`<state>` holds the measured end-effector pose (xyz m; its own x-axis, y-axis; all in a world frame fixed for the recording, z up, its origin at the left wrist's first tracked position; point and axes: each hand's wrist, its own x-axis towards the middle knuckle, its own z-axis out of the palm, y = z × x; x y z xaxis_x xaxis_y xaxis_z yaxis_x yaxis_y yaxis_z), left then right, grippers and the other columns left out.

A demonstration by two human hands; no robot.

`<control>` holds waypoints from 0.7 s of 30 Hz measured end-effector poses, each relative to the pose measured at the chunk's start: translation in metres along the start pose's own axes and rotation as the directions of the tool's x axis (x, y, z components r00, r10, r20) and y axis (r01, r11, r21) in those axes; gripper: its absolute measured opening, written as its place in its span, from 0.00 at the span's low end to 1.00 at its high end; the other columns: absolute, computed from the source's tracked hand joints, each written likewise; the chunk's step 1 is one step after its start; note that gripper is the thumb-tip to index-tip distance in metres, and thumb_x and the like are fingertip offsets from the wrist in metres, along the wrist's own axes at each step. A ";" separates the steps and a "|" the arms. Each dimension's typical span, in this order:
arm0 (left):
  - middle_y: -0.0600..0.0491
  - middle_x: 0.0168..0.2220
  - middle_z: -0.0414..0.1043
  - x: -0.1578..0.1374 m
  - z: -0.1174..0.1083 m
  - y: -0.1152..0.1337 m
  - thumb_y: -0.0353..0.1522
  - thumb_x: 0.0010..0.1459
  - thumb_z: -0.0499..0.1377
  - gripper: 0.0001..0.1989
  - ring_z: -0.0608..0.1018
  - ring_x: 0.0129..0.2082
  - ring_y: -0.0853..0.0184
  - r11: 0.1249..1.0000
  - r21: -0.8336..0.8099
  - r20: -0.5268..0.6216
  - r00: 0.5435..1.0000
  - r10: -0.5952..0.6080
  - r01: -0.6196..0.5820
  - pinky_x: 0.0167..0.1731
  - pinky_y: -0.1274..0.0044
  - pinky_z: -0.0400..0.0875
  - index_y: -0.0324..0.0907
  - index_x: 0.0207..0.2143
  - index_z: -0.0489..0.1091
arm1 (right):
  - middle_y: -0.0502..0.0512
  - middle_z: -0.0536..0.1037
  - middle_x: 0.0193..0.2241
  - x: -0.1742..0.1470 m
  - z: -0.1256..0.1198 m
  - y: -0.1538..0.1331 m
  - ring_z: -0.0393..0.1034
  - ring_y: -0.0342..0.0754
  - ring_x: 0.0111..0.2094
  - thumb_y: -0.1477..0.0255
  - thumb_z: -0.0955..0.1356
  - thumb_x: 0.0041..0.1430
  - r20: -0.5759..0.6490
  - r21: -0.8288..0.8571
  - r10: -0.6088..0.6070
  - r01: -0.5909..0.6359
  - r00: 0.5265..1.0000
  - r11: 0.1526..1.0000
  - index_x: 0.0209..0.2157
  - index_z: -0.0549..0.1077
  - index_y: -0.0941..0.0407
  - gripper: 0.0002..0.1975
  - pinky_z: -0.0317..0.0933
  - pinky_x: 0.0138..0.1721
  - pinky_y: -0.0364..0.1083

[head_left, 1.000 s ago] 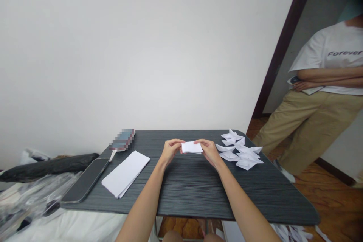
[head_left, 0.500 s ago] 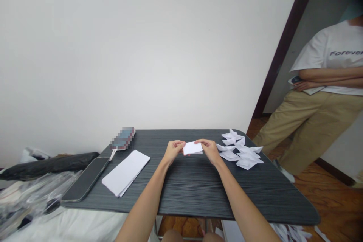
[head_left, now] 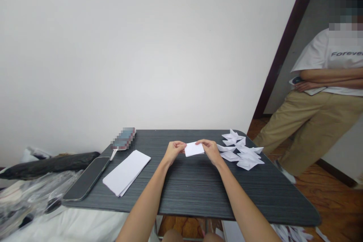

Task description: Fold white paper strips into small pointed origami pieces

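Between my two hands is a small folded sheet of white paper point(head_left: 194, 149), held just above the dark table point(head_left: 195, 189). My left hand point(head_left: 174, 152) pinches its left edge between thumb and fingers. At its upper right, my right hand point(head_left: 210, 149) grips the other end. Several folded paper boats point(head_left: 246, 155) lie in a cluster to the right of my right hand. Left of my left arm rests a stack of white paper sheets point(head_left: 126, 173).
A large black phone point(head_left: 86, 179) lies at the table's left edge, with a blurred-out device point(head_left: 124, 139) and its cable behind it. Plastic bags point(head_left: 36, 189) are heaped on the left. A person in a white shirt point(head_left: 314, 56) stands at the right, arms crossed.
The folded paper has tilted slightly, and its lower layer no longer shows apart beneath the top one. Both hands stay nearly in place, still gripping it.
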<state>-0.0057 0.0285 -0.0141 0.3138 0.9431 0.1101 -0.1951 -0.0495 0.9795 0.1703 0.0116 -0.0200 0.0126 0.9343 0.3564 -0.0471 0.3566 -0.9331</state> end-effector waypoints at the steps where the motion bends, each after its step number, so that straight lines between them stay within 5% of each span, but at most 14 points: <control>1: 0.52 0.19 0.70 0.000 0.000 0.000 0.35 0.38 0.62 0.13 0.71 0.19 0.72 1.000 -0.008 0.003 1.000 -0.009 0.009 0.23 0.80 0.65 0.32 0.25 0.69 | 0.50 0.73 0.21 0.000 0.000 0.000 0.64 0.42 0.21 0.73 0.63 0.43 -0.003 -0.001 -0.001 0.001 1.000 1.000 0.23 0.73 0.58 0.07 0.54 0.21 0.39; 9: 0.52 0.18 0.70 0.000 0.000 0.000 0.33 0.38 0.62 0.12 0.71 0.19 0.71 1.000 0.003 0.007 1.000 -0.016 0.016 0.24 0.79 0.66 0.33 0.24 0.68 | 0.50 0.71 0.19 -0.001 -0.001 0.003 0.62 0.40 0.18 0.72 0.62 0.45 0.009 -0.050 0.007 -0.007 1.000 0.999 0.24 0.71 0.58 0.08 0.52 0.18 0.39; 13: 0.51 0.18 0.70 -0.001 -0.002 0.005 0.35 0.40 0.61 0.12 0.71 0.19 0.71 0.988 0.151 -0.005 0.999 0.040 -0.039 0.23 0.79 0.66 0.33 0.24 0.68 | 0.52 0.74 0.24 0.000 -0.006 0.001 0.66 0.44 0.27 0.72 0.60 0.47 0.001 -0.116 -0.060 0.059 0.998 0.991 0.23 0.72 0.58 0.10 0.59 0.27 0.42; 16: 0.50 0.19 0.71 -0.006 -0.001 0.010 0.36 0.42 0.59 0.12 0.71 0.19 0.69 0.930 0.340 0.044 0.990 0.133 -0.140 0.21 0.80 0.65 0.34 0.25 0.69 | 0.54 0.75 0.30 -0.001 -0.003 -0.009 0.67 0.46 0.34 0.71 0.59 0.49 0.006 -0.150 -0.127 0.127 0.992 0.981 0.27 0.73 0.57 0.12 0.59 0.36 0.45; 21: 0.50 0.24 0.72 -0.017 0.009 0.021 0.36 0.46 0.55 0.11 0.72 0.23 0.69 0.767 0.548 0.206 0.943 0.262 -0.333 0.25 0.80 0.65 0.36 0.27 0.71 | 0.54 0.75 0.28 -0.009 0.013 -0.024 0.67 0.47 0.32 0.68 0.64 0.46 0.169 -0.378 -0.178 0.231 0.969 0.896 0.27 0.73 0.57 0.09 0.58 0.37 0.45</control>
<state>-0.0070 0.0087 0.0057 0.4363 0.8085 0.3950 0.2552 -0.5321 0.8073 0.1579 -0.0052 -0.0004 -0.1483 0.8413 0.5199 0.3385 0.5371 -0.7726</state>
